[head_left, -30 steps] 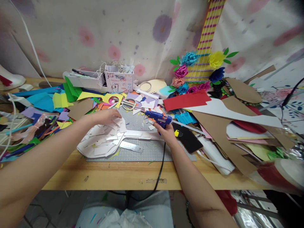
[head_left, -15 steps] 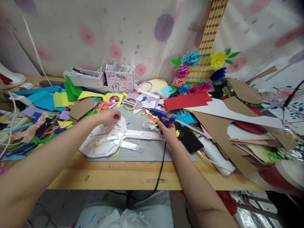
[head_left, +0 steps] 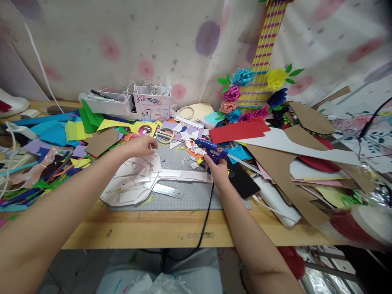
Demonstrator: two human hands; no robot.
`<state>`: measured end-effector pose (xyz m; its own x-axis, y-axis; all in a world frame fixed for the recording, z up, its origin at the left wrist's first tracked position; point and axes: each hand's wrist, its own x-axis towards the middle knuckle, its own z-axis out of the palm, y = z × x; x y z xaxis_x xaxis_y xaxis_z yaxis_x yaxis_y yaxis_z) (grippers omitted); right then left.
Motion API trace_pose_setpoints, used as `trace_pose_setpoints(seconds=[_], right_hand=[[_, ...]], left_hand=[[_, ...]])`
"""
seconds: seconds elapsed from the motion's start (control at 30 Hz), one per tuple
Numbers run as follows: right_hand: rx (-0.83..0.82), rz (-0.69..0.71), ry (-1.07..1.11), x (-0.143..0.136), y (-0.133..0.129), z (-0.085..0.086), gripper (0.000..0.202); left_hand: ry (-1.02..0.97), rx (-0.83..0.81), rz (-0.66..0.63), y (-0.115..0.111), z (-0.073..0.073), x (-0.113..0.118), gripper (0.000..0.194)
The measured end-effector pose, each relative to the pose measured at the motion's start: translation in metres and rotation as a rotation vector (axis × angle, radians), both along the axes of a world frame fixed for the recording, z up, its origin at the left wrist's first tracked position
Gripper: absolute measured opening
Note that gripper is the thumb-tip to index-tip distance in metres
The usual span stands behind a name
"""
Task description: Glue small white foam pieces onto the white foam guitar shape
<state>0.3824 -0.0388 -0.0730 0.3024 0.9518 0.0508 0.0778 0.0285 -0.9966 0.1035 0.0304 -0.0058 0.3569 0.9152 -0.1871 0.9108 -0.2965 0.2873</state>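
Observation:
My right hand (head_left: 218, 168) is wrapped round the grip of a blue hot glue gun (head_left: 211, 149), its nozzle pointing left over paper scraps. A black cord hangs from the gun across the table edge. My left hand (head_left: 145, 145), fingers curled in a pinch, is at the upper edge of a white guitar-shaped piece (head_left: 134, 185); what the fingers hold, if anything, is hidden. Overlapping white strips cover the round body, and its long neck (head_left: 183, 175) reaches right, towards the glue gun hand. Just below the neck lies a steel ruler (head_left: 168, 190) on the grey cutting mat (head_left: 196, 200).
Scissors (head_left: 165, 135) lie behind the mat among paper scraps. A black phone (head_left: 244, 181) is right of my right hand. Coloured paper (head_left: 50, 132) heaps up at left, cardboard (head_left: 275, 157) at right. White boxes (head_left: 153, 104) and a flower-trimmed yellow guitar (head_left: 263, 61) stand behind.
My left hand has shifted slightly up and right along the white piece's upper edge. The glue gun stays in my right hand, nearly still. The whole view has moved a little.

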Motion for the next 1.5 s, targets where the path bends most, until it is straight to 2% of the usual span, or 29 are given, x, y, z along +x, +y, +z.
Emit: trace_pose_setpoints(seconds=[0.17,0.27,0.37,0.53,0.6,0.7,0.8,0.9,1.0,1.1,1.33,1.5], right_hand=[[0.017,-0.025,0.016,0.003,0.003,-0.004,0.037],[0.007,-0.029,0.006,0.004,0.003,-0.003,0.037],[-0.012,-0.010,-0.024,0.004,0.002,-0.001,0.038],[-0.014,-0.006,-0.048,0.004,0.003,-0.003,0.039],[-0.013,-0.010,-0.038,0.004,0.003,-0.003,0.040],[-0.020,0.017,-0.042,0.002,0.001,-0.001,0.040],[-0.059,0.146,-0.096,-0.001,-0.003,0.002,0.039],[-0.084,0.278,-0.126,-0.005,-0.007,0.003,0.038],[-0.083,0.333,-0.127,-0.010,-0.010,0.002,0.038],[-0.062,0.347,-0.121,-0.013,-0.013,0.002,0.036],[-0.031,0.351,-0.145,-0.012,-0.011,0.002,0.036],[-0.026,0.293,-0.187,-0.008,-0.009,0.001,0.037]], left_hand=[[-0.007,0.171,0.065,0.013,-0.015,0.048,0.030],[0.048,0.193,0.107,0.017,-0.026,0.075,0.035],[0.067,0.177,0.131,0.019,-0.034,0.088,0.035],[0.043,0.169,0.178,0.023,-0.036,0.082,0.032],[-0.082,0.135,0.260,0.020,-0.033,0.076,0.028],[-0.568,-0.074,0.446,0.005,-0.029,0.068,0.015],[-1.143,-0.433,0.612,-0.018,-0.028,0.062,0.008],[-1.449,-0.693,0.760,-0.038,-0.028,0.056,0.015],[-1.514,-0.797,0.832,-0.047,-0.025,0.052,0.023],[-1.520,-0.820,0.850,-0.048,-0.020,0.050,0.023],[-1.502,-0.852,0.784,-0.048,-0.017,0.055,0.020],[-1.472,-0.878,0.768,-0.049,-0.012,0.054,0.024]])
